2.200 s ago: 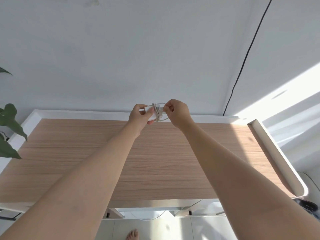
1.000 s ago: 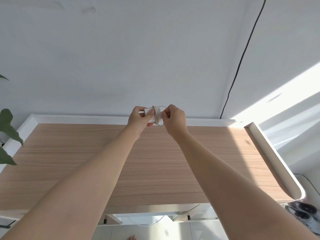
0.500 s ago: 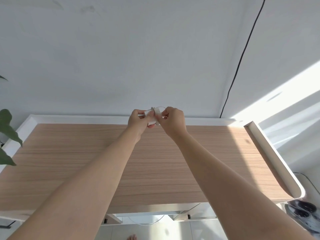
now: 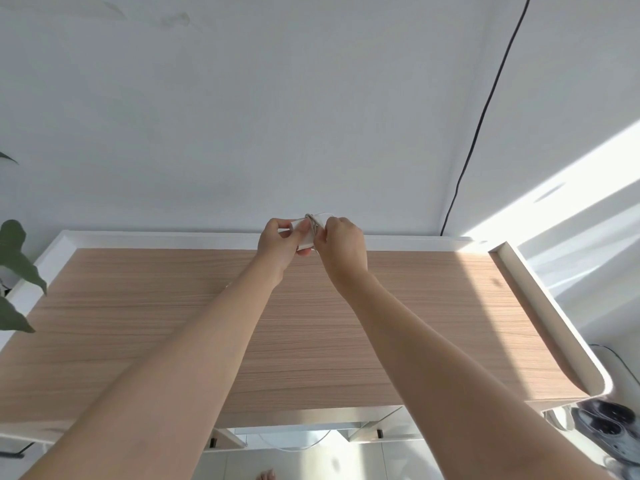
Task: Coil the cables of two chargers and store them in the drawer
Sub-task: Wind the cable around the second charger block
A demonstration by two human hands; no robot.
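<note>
**A:** What do I have in front of me, going by surfaces first?

**B:** From my feed, a long desk with a pale wood-grain top (image 4: 138,323) and a raised, smooth white rim, rounded at the right corner. Behind it is a matt white wall (image 4: 242,116) with a thin black cord (image 4: 485,105) running down to the desk's back edge. Dark green leaves (image 4: 15,271) poke in at the left, and a slab of sunlight falls across the right end.

**A:** And the charger?

**B:** The small white blocky charger (image 4: 304,233) is held up above the desk's back rim, right between my two hands. Its thin pale cable (image 4: 313,220) is looped round the block in tight turns, with one loose loop arching over the top.

**A:** How are the hands set?

**B:** Both arms reach straight out, bare, converging at the back edge. My left hand (image 4: 280,244) grips the charger body, thumb on top and fingers curled beneath. My right hand (image 4: 344,247) is curled close against it, fingertips pinching the cable at the wrap. The two hands almost touch.

**A:** Anything below the desk?

**B:** A white rail frame (image 4: 363,431), and bare toes (image 4: 266,475) on a pale floor.
</note>
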